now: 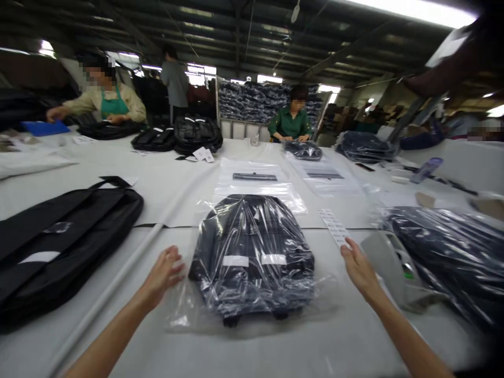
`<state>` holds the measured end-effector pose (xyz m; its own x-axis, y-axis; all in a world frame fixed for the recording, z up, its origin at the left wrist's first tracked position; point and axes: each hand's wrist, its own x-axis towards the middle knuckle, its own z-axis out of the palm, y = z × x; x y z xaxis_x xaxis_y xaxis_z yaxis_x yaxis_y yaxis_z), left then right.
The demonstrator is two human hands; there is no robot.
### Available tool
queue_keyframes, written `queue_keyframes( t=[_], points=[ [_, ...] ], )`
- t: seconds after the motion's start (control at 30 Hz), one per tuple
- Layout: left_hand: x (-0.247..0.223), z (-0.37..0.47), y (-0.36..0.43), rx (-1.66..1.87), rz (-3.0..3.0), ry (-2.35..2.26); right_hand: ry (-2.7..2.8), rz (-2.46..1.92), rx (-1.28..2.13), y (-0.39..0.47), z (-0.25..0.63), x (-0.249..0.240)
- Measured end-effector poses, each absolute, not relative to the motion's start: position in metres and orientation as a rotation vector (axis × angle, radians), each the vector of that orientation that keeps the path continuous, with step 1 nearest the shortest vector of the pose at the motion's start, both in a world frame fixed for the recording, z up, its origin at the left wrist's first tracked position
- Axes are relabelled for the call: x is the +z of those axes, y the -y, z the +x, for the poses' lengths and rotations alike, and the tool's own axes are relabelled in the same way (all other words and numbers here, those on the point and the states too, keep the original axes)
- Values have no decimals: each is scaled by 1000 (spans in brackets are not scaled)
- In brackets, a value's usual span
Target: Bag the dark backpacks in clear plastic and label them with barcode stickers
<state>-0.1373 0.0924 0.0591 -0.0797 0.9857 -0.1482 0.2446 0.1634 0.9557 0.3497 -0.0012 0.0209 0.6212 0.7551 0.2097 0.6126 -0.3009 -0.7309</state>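
Note:
A black backpack (255, 236) in a clear plastic bag (181, 310) lies in front of me, two white strips showing across it. My left hand (165, 273) is at the bag's left side, fingers apart and loosely bent, with nothing in it; whether it touches the plastic I cannot tell. To the right of the backpack, my right hand (358, 265) pinches the near end of a white sheet of labels (333, 226) printed in rows. Next to that hand is a grey device (397, 268) with a green spot, perhaps a dispenser.
At left lies an unwrapped black backpack (71, 236); at right, a stack of bagged ones (444, 252). Flat clear bags (252, 189) lie beyond. Across the table (173, 184), a co-worker in green (291, 123) handles a bagged item, another in a green apron (114, 105) works at left.

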Motion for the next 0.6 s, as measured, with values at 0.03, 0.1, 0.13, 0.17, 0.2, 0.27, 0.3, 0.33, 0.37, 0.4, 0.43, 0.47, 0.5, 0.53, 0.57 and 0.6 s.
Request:
queue_keyframes(
  t=[0.03,0.1,0.13,0.17,0.2,0.27,0.3,0.33,0.37,0.4,0.43,0.47,0.5,0.53,0.57,0.6],
  points=[
    [67,-132,-97,913,1097,-1405,1097,-2001,314,-3,344,22],
    [76,-122,-108,762,980,-1282,1180,-1946,542,-14,328,19],
    [78,-117,-114,712,969,-1256,1212,-1918,648,-20,319,15],
    [78,-113,-119,672,966,-1236,1228,-1897,726,-25,311,11],
    [79,-109,-123,637,963,-1213,1233,-1876,777,-30,304,7],
    [78,-103,-126,560,951,-1152,1206,-1812,857,-36,296,-1],
    [77,-101,-126,531,951,-1123,1167,-1777,892,-37,295,-3],
    [76,-98,-125,512,955,-1095,1119,-1743,917,-38,296,-5],
    [75,-97,-123,507,964,-1068,1078,-1710,933,-38,297,-5],
    [77,-96,-121,514,979,-1048,1043,-1685,931,-38,298,-5],
    [80,-96,-119,533,1003,-1036,1015,-1672,915,-37,299,-5],
    [88,-96,-117,563,1036,-1032,994,-1661,893,-36,298,-5],
    [101,-96,-117,593,1077,-1041,982,-1645,890,-36,293,-4],
    [119,-96,-117,617,1124,-1066,965,-1622,900,-36,284,-5],
    [143,-95,-117,633,1174,-1105,934,-1592,914,-36,271,-6],
    [173,-93,-117,635,1227,-1157,904,-1551,953,-37,253,-8]
  ],
)
